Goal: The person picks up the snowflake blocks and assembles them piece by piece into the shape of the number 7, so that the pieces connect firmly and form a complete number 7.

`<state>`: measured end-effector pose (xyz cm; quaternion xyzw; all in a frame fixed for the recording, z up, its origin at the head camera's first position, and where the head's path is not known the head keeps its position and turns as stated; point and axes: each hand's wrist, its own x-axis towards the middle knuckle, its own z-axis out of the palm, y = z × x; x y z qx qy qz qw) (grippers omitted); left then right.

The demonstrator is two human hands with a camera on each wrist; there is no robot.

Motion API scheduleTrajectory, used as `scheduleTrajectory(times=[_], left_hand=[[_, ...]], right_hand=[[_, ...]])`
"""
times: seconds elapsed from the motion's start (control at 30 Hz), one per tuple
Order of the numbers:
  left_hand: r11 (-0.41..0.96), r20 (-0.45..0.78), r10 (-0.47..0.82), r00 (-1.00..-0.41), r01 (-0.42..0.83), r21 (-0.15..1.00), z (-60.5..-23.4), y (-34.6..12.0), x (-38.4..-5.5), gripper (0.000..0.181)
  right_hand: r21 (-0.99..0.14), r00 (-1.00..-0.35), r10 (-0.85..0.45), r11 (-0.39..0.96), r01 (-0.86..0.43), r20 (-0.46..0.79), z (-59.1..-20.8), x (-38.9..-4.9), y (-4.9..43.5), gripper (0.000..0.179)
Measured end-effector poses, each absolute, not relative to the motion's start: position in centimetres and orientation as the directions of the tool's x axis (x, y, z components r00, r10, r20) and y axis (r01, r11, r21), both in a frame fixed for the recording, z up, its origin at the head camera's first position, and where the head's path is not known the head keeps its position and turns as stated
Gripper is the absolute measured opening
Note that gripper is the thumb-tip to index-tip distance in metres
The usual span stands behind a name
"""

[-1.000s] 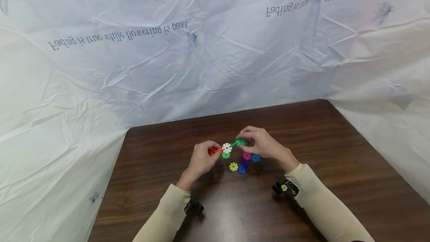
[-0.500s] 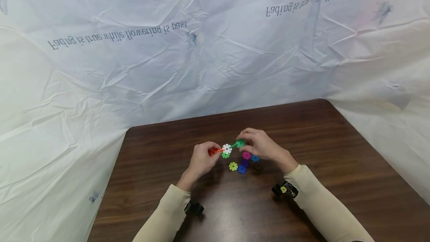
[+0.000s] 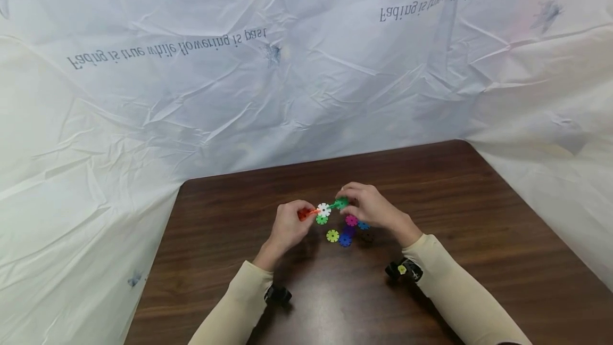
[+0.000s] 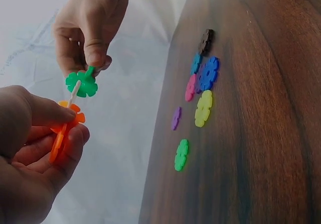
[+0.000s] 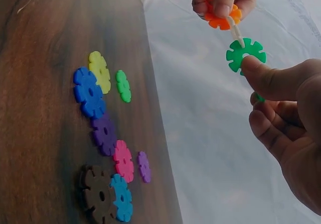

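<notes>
Notched plastic discs joined edge to edge form a short chain held up between the hands. My left hand (image 3: 289, 223) pinches its orange end, where an orange disc (image 5: 218, 22) shows beside the thumb and a redder one (image 4: 58, 146) sits between the fingers. A white disc (image 3: 323, 210) links the orange part to a green disc (image 4: 83, 85); the wrist views see the white one nearly edge-on. At the other end, my right hand (image 3: 375, 209) pinches the green part between thumb and fingers. Those fingers hide some of it, with a second green edge (image 5: 259, 97) showing below the thumb.
Loose discs lie below the chain on the brown wooden table (image 3: 230, 228): light green (image 4: 181, 154), yellow (image 4: 203, 108), blue (image 5: 90, 92), purple (image 5: 104, 134), pink (image 5: 123, 161), lilac (image 5: 144, 166), light blue (image 5: 122, 198) and dark brown (image 5: 96, 191). A white printed sheet (image 3: 306, 95) hangs behind the table.
</notes>
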<state>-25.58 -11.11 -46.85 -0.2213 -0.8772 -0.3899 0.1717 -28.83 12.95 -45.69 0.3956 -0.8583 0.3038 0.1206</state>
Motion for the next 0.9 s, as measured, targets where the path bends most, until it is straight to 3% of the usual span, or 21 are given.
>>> scheduleTrajectory(times=[0.9], left_hand=[[0.598,0.481,0.227,-0.847,0.511,0.617,-47.51,-12.06,-25.71,0.005]], right_hand=[[-0.49,-0.674,-0.599,0.472,-0.733,0.432,-45.96,-29.46,13.17,0.04]])
